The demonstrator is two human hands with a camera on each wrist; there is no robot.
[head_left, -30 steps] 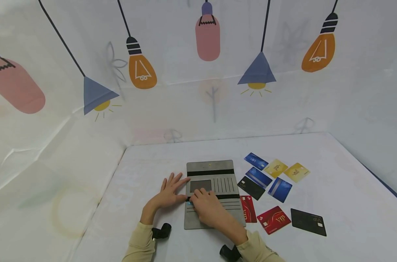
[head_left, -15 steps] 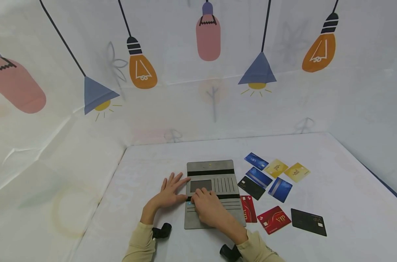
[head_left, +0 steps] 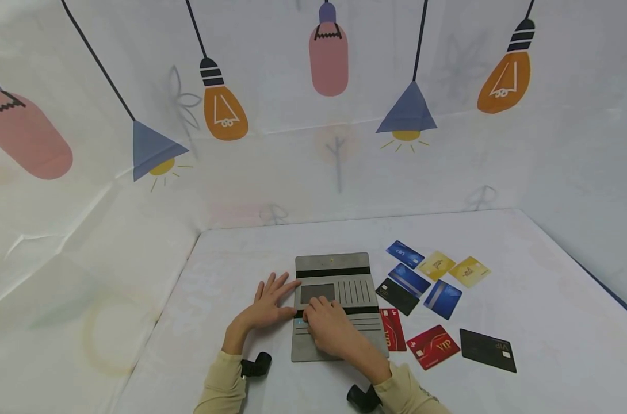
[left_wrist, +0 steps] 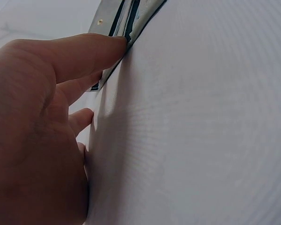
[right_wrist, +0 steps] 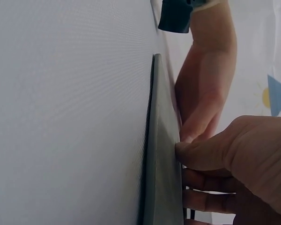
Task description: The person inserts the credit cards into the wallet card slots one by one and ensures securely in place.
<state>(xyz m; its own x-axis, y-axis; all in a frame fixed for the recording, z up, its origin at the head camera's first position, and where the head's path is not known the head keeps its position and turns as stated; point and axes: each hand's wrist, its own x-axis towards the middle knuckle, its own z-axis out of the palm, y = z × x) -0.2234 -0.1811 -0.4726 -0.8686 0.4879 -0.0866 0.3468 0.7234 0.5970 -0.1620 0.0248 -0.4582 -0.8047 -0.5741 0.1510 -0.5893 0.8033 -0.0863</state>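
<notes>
A grey card holder (head_left: 331, 263) with dark bands and rows of slots lies unfolded flat on the white table. My left hand (head_left: 264, 310) rests at its left side with spread fingers; the index fingertip and thumb touch the holder's edge. In the left wrist view, that thumb (left_wrist: 96, 51) lies against the edge. My right hand (head_left: 326, 328) is over the holder's left-middle part, fingers bent. Its thumb tip (right_wrist: 182, 152) touches the grey surface in the right wrist view. A small light-blue patch (head_left: 299, 322) shows beside the right fingers. Whatever lies under those fingers is hidden.
Right of the holder lie blue cards (head_left: 405, 254), yellow cards (head_left: 469, 272) and black cards (head_left: 487, 351). One red card (head_left: 432, 347) lies nearby; another red card (head_left: 392, 330) sits partly under the holder's right edge. A printed white sheet (head_left: 293, 172) rises behind the table.
My right fingers have shifted very slightly to the right on the card holder. The left hand, the holder and the loose cards stay in place.
</notes>
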